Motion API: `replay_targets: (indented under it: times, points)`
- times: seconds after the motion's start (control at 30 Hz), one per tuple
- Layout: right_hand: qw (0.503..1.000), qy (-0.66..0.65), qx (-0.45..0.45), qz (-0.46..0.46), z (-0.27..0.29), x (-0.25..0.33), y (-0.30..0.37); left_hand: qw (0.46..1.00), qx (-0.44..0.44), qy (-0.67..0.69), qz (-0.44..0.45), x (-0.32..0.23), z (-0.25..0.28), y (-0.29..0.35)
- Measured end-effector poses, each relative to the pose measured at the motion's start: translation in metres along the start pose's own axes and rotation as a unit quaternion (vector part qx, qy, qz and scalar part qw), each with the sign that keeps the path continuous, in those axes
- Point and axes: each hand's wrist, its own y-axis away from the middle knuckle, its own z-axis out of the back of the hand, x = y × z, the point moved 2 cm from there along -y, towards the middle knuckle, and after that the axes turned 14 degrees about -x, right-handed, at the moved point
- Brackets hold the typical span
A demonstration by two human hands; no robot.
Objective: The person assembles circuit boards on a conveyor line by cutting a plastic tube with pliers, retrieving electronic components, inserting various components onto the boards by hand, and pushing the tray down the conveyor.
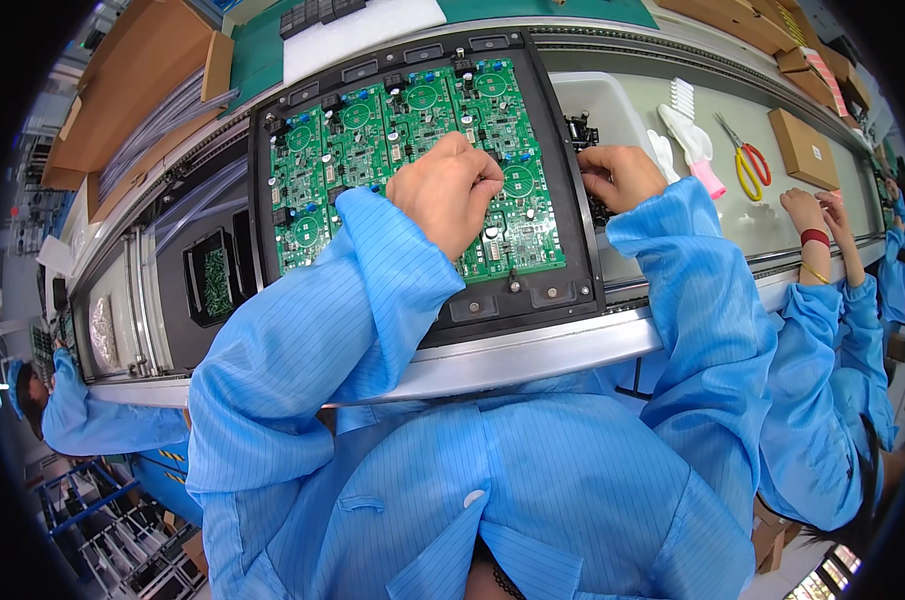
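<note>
A green circuit board panel (pixel 373 130) with several round and blue parts lies in a black carrier frame (pixel 563 240) on the conveyor line. My left hand (pixel 445 190) rests on the middle of the panel, fingers curled and pinched at a spot on the board; whether it holds a small part is hidden. My right hand (pixel 621 175) sits at the frame's right edge, fingers closed over small black components (pixel 580 130) in a white bin (pixel 603 100).
A pink-handled white brush (pixel 695 140), yellow-and-red scissors (pixel 745 160) and a small cardboard box (pixel 803 148) lie right of the bin. A co-worker's hands (pixel 813 210) work at the right, another person (pixel 63 400) at the left. Cardboard boxes (pixel 133 80) stand behind.
</note>
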Motion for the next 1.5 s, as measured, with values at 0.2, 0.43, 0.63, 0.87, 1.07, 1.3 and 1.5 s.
replay_targets:
  times: [0.2, 0.43, 0.63, 0.87, 1.07, 1.3, 1.5]
  points:
    - [0.999, -0.022, -0.024, -0.021, 0.012, -0.003, 0.004, 0.998, -0.016, -0.026, -0.050, -0.006, -0.003, 0.001]
    - [0.981, -0.163, -0.100, -0.029, 0.029, 0.011, 0.014, 0.980, 0.034, -0.147, -0.126, -0.013, 0.004, -0.002]
    - [0.964, -0.256, -0.069, -0.031, 0.029, 0.038, 0.020, 0.998, 0.046, 0.021, -0.046, 0.007, 0.061, -0.008]
    - [0.914, -0.391, -0.022, -0.103, 0.013, 0.059, 0.010, 0.985, -0.090, -0.013, 0.147, 0.130, 0.179, 0.035]
    - [0.969, -0.239, -0.038, -0.044, -0.001, 0.079, 0.000, 0.916, 0.038, -0.274, 0.291, 0.292, 0.228, 0.124]
    - [0.990, -0.057, -0.098, 0.084, -0.014, 0.095, -0.002, 0.898, 0.105, -0.364, 0.223, 0.325, 0.198, 0.131]
    - [0.983, -0.037, -0.124, 0.128, -0.017, 0.095, -0.002, 0.897, 0.118, -0.359, 0.230, 0.314, 0.205, 0.128]
